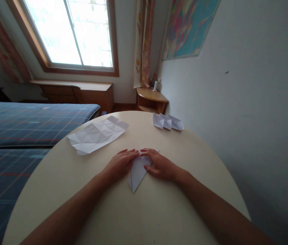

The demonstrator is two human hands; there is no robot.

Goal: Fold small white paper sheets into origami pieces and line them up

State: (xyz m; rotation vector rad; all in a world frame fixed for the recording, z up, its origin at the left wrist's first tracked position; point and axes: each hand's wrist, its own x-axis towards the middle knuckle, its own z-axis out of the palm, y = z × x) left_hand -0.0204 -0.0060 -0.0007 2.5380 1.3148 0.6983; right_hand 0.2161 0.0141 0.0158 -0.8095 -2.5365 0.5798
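Observation:
A white folded paper [139, 168] lies on the round cream table in front of me, its pointed corner toward me. My left hand [122, 163] rests flat over its left edge, fingers stretched to the upper part. From the other side my right hand [159, 165] lies on the paper's right part, its fingers extended and the thumb apart on the near side. The fingertips of both hands come close together near the paper's far end. Part of the paper is hidden under the hands, and a small white corner shows beyond my right hand.
A creased, unfolded white sheet [99, 134] lies at the table's far left. Several folded paper pieces [168, 121] stand at the far right. The table [144, 211] has a curved edge, with a blue plaid bed [31, 124] to the left and a white wall [261, 102] to the right.

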